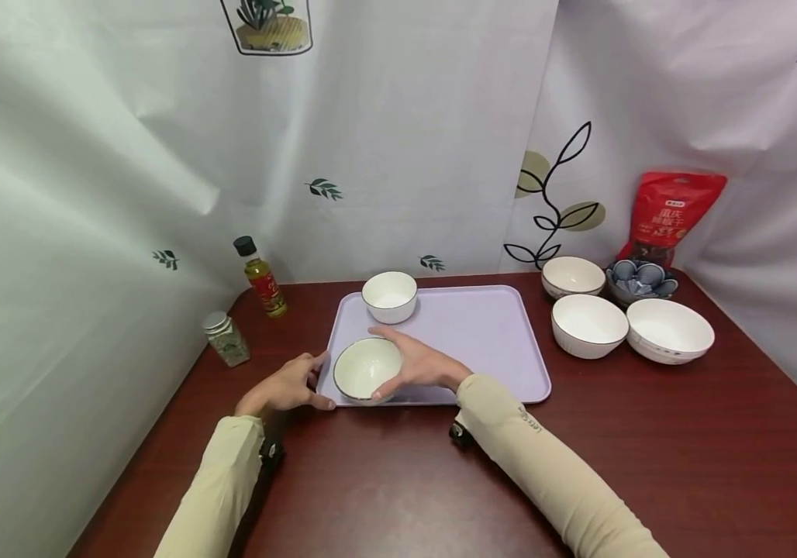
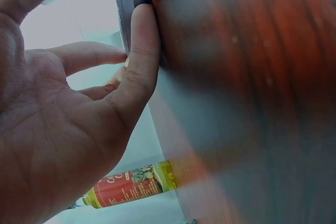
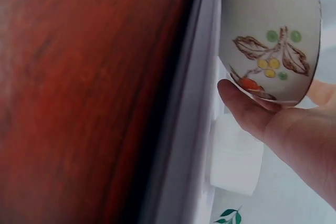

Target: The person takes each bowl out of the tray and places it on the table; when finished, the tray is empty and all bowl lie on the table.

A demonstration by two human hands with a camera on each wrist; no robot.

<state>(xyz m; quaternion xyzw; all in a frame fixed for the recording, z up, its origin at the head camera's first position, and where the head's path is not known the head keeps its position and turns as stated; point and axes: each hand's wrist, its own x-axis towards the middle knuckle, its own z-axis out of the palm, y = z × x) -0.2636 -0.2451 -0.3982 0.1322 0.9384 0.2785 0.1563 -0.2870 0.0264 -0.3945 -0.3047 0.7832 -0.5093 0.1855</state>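
Note:
A white bowl with a dark rim [image 1: 363, 367] is at the front left of the pale lilac tray [image 1: 475, 325]. My right hand [image 1: 421, 361] grips this bowl from its right side, thumb near the front and fingers round the back. Leaves and berries are painted on the bowl's outside [image 3: 273, 56], seen in the right wrist view. At the tray's front left corner, my left hand [image 1: 294, 383] touches the rim with spread thumb and fingers. Another white bowl [image 1: 390, 297] stands at the tray's back left.
An oil bottle [image 1: 263, 280] and a spice jar [image 1: 227, 339] stand left of the tray. To its right are white bowls [image 1: 588, 327], a bowl of blue-patterned pieces [image 1: 640, 280] and a red food bag [image 1: 674, 213]. Patterned cloth [image 1: 405, 139] hangs behind the table.

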